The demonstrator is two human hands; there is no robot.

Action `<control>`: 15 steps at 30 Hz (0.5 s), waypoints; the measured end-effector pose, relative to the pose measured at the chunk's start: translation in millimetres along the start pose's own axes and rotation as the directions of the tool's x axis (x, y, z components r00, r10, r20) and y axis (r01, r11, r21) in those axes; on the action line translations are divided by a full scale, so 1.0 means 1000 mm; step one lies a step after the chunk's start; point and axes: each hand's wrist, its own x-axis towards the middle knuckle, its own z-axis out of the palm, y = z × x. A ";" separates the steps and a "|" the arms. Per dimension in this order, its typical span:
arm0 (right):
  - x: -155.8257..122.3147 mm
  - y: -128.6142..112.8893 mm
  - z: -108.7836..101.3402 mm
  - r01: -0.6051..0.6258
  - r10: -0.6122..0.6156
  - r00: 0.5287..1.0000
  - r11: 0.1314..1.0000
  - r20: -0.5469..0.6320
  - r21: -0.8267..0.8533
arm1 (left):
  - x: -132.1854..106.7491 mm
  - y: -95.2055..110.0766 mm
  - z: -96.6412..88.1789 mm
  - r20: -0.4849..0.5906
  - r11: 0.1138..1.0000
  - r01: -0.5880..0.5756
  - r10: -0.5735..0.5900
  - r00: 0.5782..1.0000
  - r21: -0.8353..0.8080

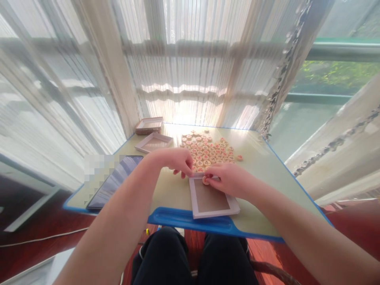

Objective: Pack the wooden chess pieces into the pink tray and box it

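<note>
My right hand pinches a round wooden Chinese chess piece with a red character. It holds the piece over the inside of a shallow white box, near the box's far rim. My left hand has its fingers curled down at the box's far left corner, closed on the rim there. Just beyond both hands, several more chess pieces with red or dark characters lie face up, packed close together on the table. My fingers hide the nearest ones.
The pale tabletop has a blue edge and a blue tray groove in front. A tablet lies at the left. Behind it are a shallow open box and stacked boxes. Sheer curtains hang behind.
</note>
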 end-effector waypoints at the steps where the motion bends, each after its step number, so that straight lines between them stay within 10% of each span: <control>1: -0.001 0.000 -0.001 0.026 -0.026 1.000 1.000 -0.002 0.004 | 0.000 0.000 0.001 0.002 1.000 0.006 -0.006 1.000 -0.013; 15: 0.002 0.003 0.005 0.126 -0.126 0.992 0.992 -0.002 0.010 | 0.003 0.005 0.001 -0.006 0.997 -0.054 0.054 0.999 -0.055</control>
